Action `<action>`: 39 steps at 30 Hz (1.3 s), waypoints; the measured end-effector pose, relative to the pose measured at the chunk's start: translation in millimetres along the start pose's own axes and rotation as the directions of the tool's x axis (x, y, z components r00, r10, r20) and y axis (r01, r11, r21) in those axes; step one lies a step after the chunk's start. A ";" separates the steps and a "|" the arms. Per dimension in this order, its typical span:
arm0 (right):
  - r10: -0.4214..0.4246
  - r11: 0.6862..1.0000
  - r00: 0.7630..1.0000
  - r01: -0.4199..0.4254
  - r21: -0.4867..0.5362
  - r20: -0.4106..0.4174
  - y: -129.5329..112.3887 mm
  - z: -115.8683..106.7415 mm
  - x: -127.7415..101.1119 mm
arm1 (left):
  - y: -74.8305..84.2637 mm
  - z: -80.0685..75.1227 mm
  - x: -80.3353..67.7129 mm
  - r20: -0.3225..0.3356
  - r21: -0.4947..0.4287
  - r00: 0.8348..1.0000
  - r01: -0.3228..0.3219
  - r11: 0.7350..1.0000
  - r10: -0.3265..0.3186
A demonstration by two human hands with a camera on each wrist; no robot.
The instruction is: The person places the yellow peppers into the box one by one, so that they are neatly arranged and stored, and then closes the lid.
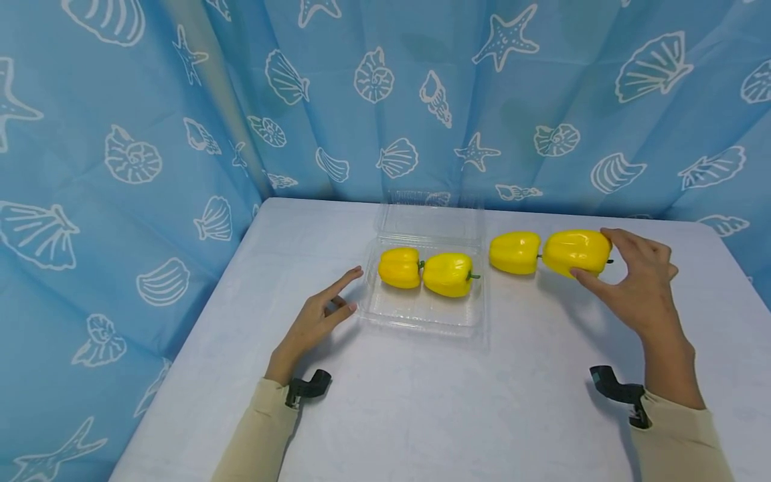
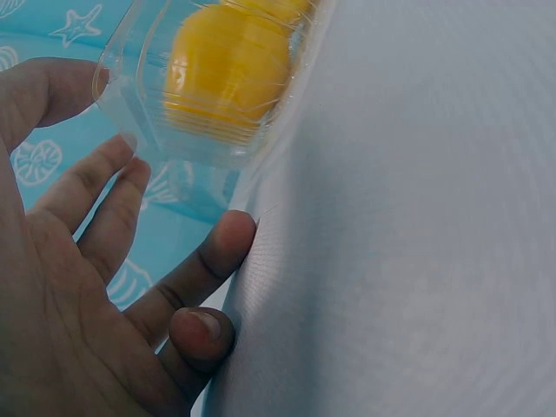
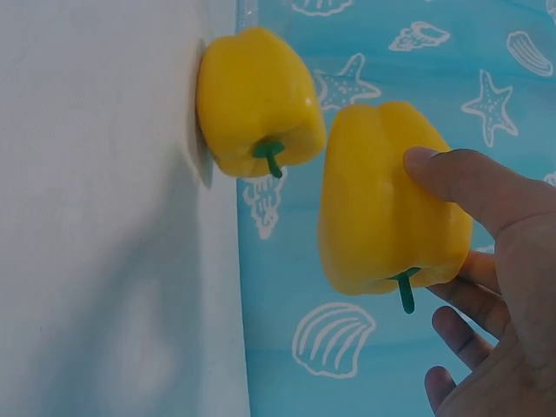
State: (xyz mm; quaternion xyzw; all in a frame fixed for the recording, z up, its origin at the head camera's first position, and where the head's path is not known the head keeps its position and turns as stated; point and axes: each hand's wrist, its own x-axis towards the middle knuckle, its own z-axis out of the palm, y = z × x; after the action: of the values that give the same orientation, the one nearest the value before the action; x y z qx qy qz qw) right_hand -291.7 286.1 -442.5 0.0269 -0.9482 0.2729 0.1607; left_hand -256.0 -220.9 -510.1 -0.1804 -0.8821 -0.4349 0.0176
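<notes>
My right hand (image 1: 646,284) pinches a yellow bell pepper (image 1: 576,252) between thumb and fingers, raised off the table with its green stem toward the palm. Just left of it another yellow bell pepper (image 1: 515,253) lies on the table. A clear plastic clamshell box (image 1: 421,320) stands with its lid folded back; inside, side by side, are a smaller yellow pepper (image 1: 399,268) and a larger yellow pepper (image 1: 448,274). My left hand (image 1: 316,320) has its fingers spread at the box's left edge. In the left wrist view, the thumb (image 2: 61,91) is right at the clear rim.
A white cloth covers the table (image 1: 421,415). Behind it and along the left hangs a blue curtain (image 1: 373,134) printed with white shells and starfish. The box's transparent lid (image 1: 430,221) lies toward the table's back edge. Each wrist carries a black camera mount (image 1: 310,385).
</notes>
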 end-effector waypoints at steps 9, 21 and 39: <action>-0.009 1.000 1.000 0.009 0.014 0.002 -7.8 2.4 -0.5 | 1.1 -0.7 0.7 -0.002 0.004 1.000 0.004 1.000 -0.004; -0.010 1.000 1.000 0.010 0.024 -0.004 -17.3 3.9 -2.4 | 0.0 -1.3 0.8 -0.001 0.004 1.000 0.000 1.000 0.000; -0.044 0.998 0.999 0.045 0.046 -0.015 -28.8 4.6 -6.2 | 0.9 -1.6 0.6 0.004 0.006 1.000 -0.004 1.000 0.004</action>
State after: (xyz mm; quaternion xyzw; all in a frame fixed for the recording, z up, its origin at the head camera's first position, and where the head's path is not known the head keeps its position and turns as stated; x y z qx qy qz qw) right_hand -283.2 259.0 -433.5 0.0498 -0.9396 0.2912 0.1729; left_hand -256.5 -221.4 -508.3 -0.1829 -0.8831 -0.4317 0.0172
